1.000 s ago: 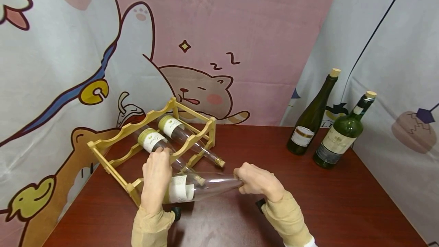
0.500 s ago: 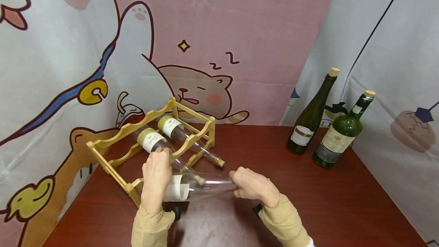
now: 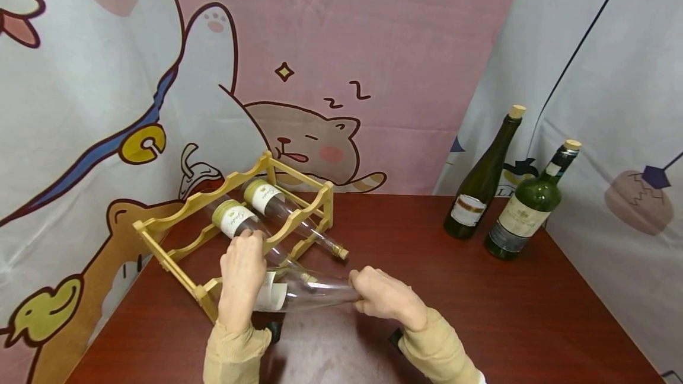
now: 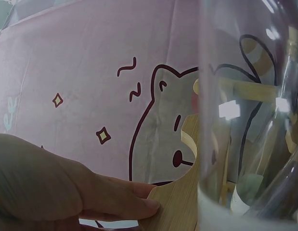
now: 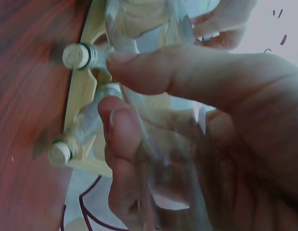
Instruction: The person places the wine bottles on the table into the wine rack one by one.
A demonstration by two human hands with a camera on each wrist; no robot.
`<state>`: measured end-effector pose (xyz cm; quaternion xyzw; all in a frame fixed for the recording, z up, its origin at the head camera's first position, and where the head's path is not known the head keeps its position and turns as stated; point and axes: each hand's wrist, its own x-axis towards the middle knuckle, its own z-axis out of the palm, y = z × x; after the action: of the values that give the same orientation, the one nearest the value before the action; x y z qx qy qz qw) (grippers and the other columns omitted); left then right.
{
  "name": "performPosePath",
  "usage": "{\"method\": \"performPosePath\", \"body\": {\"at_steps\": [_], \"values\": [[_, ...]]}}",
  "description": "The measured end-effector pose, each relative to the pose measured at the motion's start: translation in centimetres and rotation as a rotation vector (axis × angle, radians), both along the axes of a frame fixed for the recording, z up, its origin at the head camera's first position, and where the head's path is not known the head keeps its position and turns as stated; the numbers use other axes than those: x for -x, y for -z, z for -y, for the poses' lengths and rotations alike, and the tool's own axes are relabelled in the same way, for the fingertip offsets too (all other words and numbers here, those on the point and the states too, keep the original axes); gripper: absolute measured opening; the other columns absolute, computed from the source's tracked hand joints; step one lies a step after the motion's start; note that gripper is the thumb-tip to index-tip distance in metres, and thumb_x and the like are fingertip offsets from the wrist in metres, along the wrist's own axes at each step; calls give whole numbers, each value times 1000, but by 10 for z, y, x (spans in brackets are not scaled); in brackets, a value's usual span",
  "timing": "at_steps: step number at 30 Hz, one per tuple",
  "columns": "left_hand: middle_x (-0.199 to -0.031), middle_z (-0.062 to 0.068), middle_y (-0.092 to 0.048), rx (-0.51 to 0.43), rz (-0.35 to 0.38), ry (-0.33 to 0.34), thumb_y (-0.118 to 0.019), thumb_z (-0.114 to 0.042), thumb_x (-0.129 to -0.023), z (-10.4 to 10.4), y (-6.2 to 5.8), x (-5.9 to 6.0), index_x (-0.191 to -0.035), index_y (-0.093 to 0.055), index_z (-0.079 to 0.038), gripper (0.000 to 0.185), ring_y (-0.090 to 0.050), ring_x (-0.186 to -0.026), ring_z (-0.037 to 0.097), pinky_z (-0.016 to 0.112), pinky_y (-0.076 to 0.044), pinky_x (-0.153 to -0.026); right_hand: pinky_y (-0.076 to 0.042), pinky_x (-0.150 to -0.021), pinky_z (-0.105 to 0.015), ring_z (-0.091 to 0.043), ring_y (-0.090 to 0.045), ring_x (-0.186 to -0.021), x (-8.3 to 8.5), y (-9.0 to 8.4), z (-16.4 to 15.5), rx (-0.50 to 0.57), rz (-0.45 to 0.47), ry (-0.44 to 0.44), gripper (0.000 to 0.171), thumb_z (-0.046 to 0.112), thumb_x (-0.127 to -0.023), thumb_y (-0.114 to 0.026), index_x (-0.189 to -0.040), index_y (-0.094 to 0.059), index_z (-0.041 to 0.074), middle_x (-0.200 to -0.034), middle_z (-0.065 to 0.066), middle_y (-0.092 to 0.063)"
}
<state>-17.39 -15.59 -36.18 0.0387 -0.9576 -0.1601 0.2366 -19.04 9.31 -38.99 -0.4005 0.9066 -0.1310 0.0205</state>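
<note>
At the near end of the pale wooden scalloped wine rack, two clear glass bottles with green-and-white labels already lie in its far cradles, necks pointing toward the person, while a third clear glass bottle with a white label is held level just in front of the rack's empty near cradle, not yet resting in it. The left hand lies over its labelled body with fingers curled round the glass, and the right hand has its fingers wrapped round the neck end. By my judgement the loading is about two thirds through for the clear bottles; two dark green corked wine bottles stand upright on the red-brown counter, well to the right of the rack.
</note>
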Motion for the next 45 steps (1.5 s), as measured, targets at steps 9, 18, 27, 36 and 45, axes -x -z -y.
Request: {"method": "performPosePath", "body": {"at_steps": [9,18,27,36,45], "values": [[-80,19,-62,0,3,-3,-56,10,-76,0,1,1,-84,-66,2,16,-62,-72,45,55,-47,-52,-31,-47,-15,0,-31,-53,-8,7,15,35,30,-5,23,9,-73,-74,-74,-51,7,-59,11,-36],[-80,19,-62,5,6,-8,-58,11,-74,0,1,1,-85,-66,2,16,-62,-72,45,55,-47,-52,-32,-46,-14,1,-32,-52,-15,15,29,60,53,12,24,6,-73,-72,-72,-48,10,-59,12,-36],[-79,19,-61,6,6,-9,-59,10,-75,0,1,1,-83,-66,2,14,-62,-70,45,54,-46,-51,-34,-45,-14,0,-36,-51,-23,26,47,85,103,71,20,11,-76,-72,-74,-52,10,-60,10,-42],[-78,19,-61,12,-18,0,-57,10,-74,-1,1,0,-82,-65,2,14,-62,-71,45,55,-47,-52,-35,-43,-15,-1,-39,-51,-31,34,65,110,75,126,20,12,-75,-72,-75,-53,9,-60,8,-45],[-77,18,-61,13,-29,-2,-57,10,-74,-1,0,0,-80,-65,2,13,-62,-70,45,54,-46,-51,-33,-40,-15,-1,-40,-50,-36,41,80,154,65,168,20,11,-73,-71,-76,-52,9,-60,8,-44]]}}
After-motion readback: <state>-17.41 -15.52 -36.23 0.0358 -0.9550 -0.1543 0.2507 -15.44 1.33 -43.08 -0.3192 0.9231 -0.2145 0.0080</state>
